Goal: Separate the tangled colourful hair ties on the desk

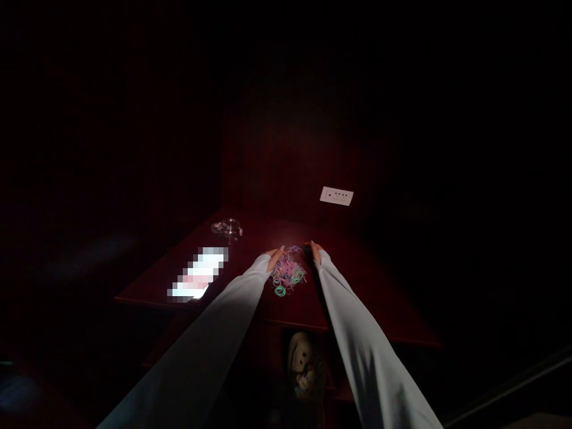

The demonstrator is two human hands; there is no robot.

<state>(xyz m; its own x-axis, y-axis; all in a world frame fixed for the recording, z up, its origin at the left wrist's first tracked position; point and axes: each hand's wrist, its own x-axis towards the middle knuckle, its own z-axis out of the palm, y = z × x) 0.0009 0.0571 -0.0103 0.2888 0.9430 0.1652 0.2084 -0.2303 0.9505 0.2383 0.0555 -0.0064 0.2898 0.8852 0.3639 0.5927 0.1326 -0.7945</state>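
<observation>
A loose heap of small coloured elastic bands, mostly pink and purple with some green, lies on the dark red table. My left hand rests at the heap's left side, fingers stretched forward and touching its edge. On the other side, a little apart from the heap, is my right hand, its fingers extended and partly in shadow. Neither hand visibly holds anything. Both arms are in long, light sleeves. One green loop cluster sits at the heap's near edge.
A clear glass jar with small pinkish pieces beside it stands at the back left. Nearer lies a bright, blurred-out screen. A white socket plate is on the back wall. Below the table's front edge a clog shows. Surroundings are very dark.
</observation>
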